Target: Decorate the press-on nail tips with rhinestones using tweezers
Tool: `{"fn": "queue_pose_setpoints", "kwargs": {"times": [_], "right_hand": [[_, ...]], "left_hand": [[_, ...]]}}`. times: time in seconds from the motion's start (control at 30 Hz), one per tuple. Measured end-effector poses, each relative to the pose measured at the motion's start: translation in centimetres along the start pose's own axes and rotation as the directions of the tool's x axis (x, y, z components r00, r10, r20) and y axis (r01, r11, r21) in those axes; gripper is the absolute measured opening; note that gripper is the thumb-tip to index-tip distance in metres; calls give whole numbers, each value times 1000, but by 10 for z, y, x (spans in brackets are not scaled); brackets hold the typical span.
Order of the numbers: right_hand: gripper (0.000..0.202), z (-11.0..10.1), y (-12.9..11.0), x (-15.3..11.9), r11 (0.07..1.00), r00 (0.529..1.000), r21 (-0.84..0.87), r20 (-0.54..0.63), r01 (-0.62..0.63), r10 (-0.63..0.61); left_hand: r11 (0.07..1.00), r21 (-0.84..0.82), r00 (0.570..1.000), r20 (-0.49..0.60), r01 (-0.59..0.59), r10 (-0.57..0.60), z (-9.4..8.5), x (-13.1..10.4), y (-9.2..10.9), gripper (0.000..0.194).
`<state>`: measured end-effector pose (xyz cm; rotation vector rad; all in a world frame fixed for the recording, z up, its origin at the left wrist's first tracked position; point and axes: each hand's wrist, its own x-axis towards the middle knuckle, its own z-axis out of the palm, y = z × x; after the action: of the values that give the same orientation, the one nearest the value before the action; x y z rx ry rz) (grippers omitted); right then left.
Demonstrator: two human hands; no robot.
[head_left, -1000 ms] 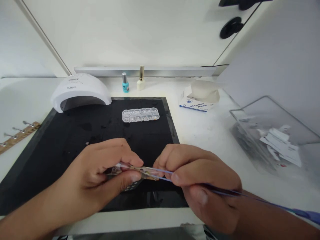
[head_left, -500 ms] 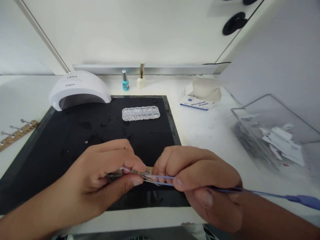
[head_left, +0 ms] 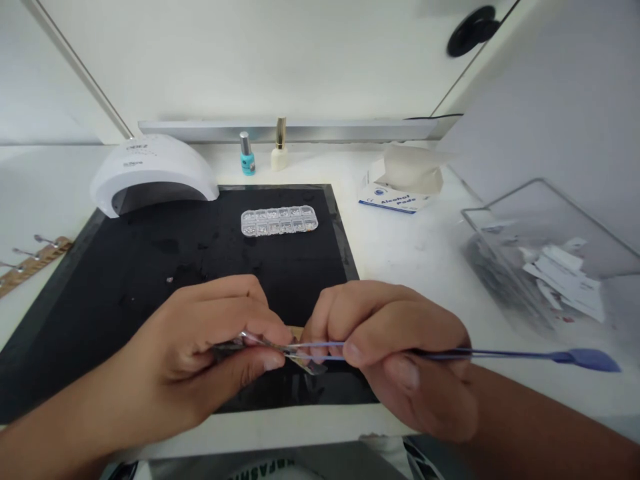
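In the head view, my right hand is closed around a pair of blue-purple tweezers, whose flat end points right. Their thin tips reach left to the fingers of my left hand. Thumb and index finger of that hand pinch a small shiny packet, partly clear and partly gold. Most of the packet is hidden by the fingers, so its contents cannot be made out. Both hands are above the front part of a black mat.
A clear compartment case of tiny stones lies on the mat. Behind are a white nail lamp, a blue polish bottle and a cream one. Rightward stand an alcohol pads box and a clear bin. A wooden bit holder lies left.
The tweezers now lie more level, with their flat end higher and further left. The packet shows a little more below the tips. The whole view has shifted slightly.
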<state>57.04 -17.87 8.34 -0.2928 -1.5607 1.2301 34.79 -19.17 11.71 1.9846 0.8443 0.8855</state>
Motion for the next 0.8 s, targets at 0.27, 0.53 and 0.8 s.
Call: {"fn": "queue_pose_setpoints", "kwargs": {"times": [0.27, 0.53, 0.8], "right_hand": [[22, 2, 0, -1, 998, 1000, 66, -14, -1, 2], [22, 3, 0, -2, 998, 999, 63, -32, 11, -9], [23, 3, -1, -1, 994, 1000, 103, -6, -28, 29]], "left_hand": [[999, -40, 1000, -8, 15, -16, 3, -2, -1, 14], [999, -35, 1000, 14, 25, -24, 3, -1, -2, 15], [998, -54, 999, 33, 23, -21, 4, -3, -1, 15]]}}
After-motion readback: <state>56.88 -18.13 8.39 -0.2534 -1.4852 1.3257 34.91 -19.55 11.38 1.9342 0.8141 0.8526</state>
